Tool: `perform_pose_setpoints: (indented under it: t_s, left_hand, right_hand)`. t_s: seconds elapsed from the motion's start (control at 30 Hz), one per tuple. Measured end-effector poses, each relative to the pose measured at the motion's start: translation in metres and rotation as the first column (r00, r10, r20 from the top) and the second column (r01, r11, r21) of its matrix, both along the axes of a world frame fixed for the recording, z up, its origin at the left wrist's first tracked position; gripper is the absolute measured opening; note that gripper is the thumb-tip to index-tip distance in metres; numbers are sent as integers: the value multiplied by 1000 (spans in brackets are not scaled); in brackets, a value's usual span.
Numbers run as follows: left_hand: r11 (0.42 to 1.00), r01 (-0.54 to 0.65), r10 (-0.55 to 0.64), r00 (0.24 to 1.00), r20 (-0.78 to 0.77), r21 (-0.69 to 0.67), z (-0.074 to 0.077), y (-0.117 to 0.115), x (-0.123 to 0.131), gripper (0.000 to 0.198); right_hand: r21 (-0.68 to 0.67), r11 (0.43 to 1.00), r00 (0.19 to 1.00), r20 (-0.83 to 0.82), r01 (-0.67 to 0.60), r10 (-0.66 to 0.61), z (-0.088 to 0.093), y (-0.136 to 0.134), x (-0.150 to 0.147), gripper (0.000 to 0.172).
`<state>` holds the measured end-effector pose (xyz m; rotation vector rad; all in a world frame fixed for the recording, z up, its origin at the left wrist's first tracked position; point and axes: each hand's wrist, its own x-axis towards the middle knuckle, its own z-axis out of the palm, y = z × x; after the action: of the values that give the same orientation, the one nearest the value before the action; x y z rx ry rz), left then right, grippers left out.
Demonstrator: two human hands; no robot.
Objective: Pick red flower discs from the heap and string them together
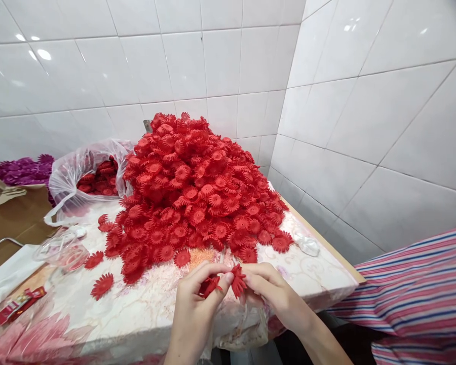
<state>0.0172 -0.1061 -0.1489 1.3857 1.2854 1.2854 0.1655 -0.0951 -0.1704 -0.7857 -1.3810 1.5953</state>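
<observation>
My left hand (199,299) is closed around red artificial flower pieces, some tucked in its palm. Between both hands, over the table's front edge, a red flower piece (238,282) is pinched by the fingertips, its petals folded together. My right hand (275,291) grips that same flower from the right side; parts of its fingers are hidden behind it. Just beyond my hands rises a big heap of red flower pieces (197,192), with a patch of small orange bits (201,257) at its near foot.
A clear plastic bag (66,177) of darker red flowers stands left of the heap, near purple flowers (21,172) and a cardboard box (19,213). A red wrapper (21,305) lies front left. Striped cloth (421,284) hangs at right; tiled walls enclose the back and right.
</observation>
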Motion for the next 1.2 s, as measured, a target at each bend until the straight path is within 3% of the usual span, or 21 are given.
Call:
perform_pose_setpoints:
  t_s: [0.13, 0.4, 0.5, 0.57, 0.6, 0.63, 0.73, 0.87, 1.1, 1.2]
  left_hand:
    - [998, -17, 21, 998, -62, 63, 1, -1, 2, 15]
    - [978, -33, 62, 988, -138, 208, -11, -1, 12, 14]
    - [940, -185, 242, 954, -178, 285, -16, 8, 5, 15]
    - [855, -386, 463, 869, -174, 347, -17, 16, -6, 16]
    - [812, -478, 546, 824, -149, 333, -16, 20, -12, 17]
    - [819, -502, 549, 827, -125, 278, -15, 23, -18, 19]
    - [948, -316, 319, 944, -87, 51, -12, 27, -21, 23]
    - [996, -87, 87, 996, -34, -2, -9, 21, 0, 20]
    - [996, -3, 9, 997, -78, 85, -11, 14, 19, 16]
    - [980, 1, 42, 977, -208, 201, -13, 13, 22, 15]
  right_hand:
    - [1, 1000, 999, -35, 6, -6, 0, 0, -2, 43]
    - [92, 992, 992, 76, 91, -99, 6, -3, -6, 44]
    - [140, 976, 975, 127, 164, -182, 1, -5, 1, 44]
    - [184, 946, 947, 133, 267, -293, -4, -5, 11, 45]
    - [198, 925, 927, 126, 324, -352, -6, -5, 17, 45]
    - [202, 907, 909, 124, 371, -399, -7, -4, 21, 44]
    - [210, 901, 891, 176, 381, -418, -5, 0, 27, 40]
    - [296, 926, 900, 295, 233, -320, 5, 1, 15, 31]
    - [357, 906, 893, 296, 228, -341, 5, 2, 8, 32]
    - [524, 806, 842, 273, 275, -465, -1, 1, 8, 31]
